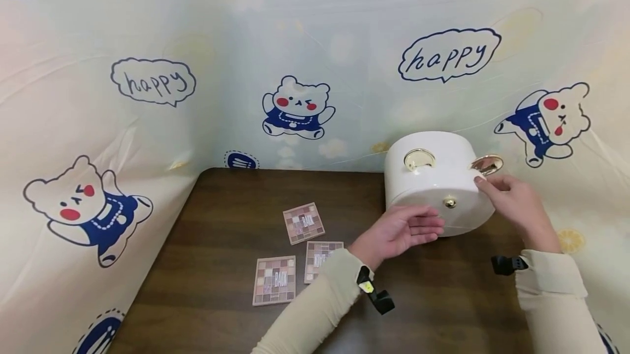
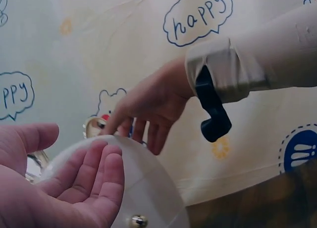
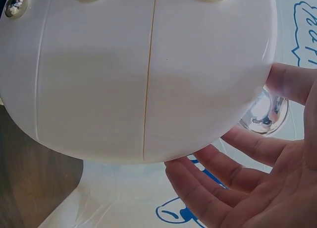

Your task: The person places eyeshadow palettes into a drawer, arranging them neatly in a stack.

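Note:
A white rounded storage box [image 1: 435,176] with a gold round knob [image 1: 449,202] on its front stands at the table's back right. Two gold round ear-like pieces rise from its top, the left one [image 1: 420,159] and the right one [image 1: 487,164]. My left hand [image 1: 401,231] is held at the box's lower left front, palm turned up and fingers loosely bent around nothing. Whether it touches the box I cannot tell. My right hand [image 1: 514,201] touches the box's right edge with thumb and fingertips, its fingers spread in the right wrist view along the white shell [image 3: 99,89].
Three square eyeshadow palettes, a back one [image 1: 303,224], a middle one [image 1: 315,261] and a front one [image 1: 274,281], lie left of the box on the dark wooden table [image 1: 216,233]. A printed cloth [image 1: 354,42] hangs behind. My left forearm partly covers the middle palette.

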Tool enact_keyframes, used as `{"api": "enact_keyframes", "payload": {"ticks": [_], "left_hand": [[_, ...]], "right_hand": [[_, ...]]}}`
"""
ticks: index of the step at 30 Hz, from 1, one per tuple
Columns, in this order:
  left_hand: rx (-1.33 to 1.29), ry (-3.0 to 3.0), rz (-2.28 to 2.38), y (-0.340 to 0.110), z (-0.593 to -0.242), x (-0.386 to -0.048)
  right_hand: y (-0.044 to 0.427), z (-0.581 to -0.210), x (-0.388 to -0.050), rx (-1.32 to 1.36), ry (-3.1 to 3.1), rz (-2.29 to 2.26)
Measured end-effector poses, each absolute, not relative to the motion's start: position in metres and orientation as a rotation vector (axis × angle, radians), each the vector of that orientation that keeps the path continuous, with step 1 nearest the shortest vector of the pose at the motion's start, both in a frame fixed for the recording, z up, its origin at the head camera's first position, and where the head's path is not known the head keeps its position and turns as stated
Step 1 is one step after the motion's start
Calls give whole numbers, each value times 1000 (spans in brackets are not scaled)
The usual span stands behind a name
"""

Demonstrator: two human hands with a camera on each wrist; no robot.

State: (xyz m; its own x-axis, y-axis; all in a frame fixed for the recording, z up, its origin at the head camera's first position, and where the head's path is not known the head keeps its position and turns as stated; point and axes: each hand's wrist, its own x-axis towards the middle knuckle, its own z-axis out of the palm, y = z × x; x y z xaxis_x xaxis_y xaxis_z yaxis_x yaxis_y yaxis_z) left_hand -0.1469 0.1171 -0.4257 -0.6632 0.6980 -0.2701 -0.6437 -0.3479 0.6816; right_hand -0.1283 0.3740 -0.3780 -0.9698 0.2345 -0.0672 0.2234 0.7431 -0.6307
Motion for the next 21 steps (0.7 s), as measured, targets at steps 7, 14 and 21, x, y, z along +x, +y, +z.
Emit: {"api": "enact_keyframes", "payload": {"ticks": [7,14,21], "left_hand": [[-166,944,2137,153,-441,-145],[-292,930,2188,178,-445,-144],[-388,889,2232,195,-438,-143]], "right_hand": [[376,-375,-129,-406,-2922,1147],[377,-379,-129,-411,-2909,1183],[379,-381,-130,-416,-2878,1210]]}}
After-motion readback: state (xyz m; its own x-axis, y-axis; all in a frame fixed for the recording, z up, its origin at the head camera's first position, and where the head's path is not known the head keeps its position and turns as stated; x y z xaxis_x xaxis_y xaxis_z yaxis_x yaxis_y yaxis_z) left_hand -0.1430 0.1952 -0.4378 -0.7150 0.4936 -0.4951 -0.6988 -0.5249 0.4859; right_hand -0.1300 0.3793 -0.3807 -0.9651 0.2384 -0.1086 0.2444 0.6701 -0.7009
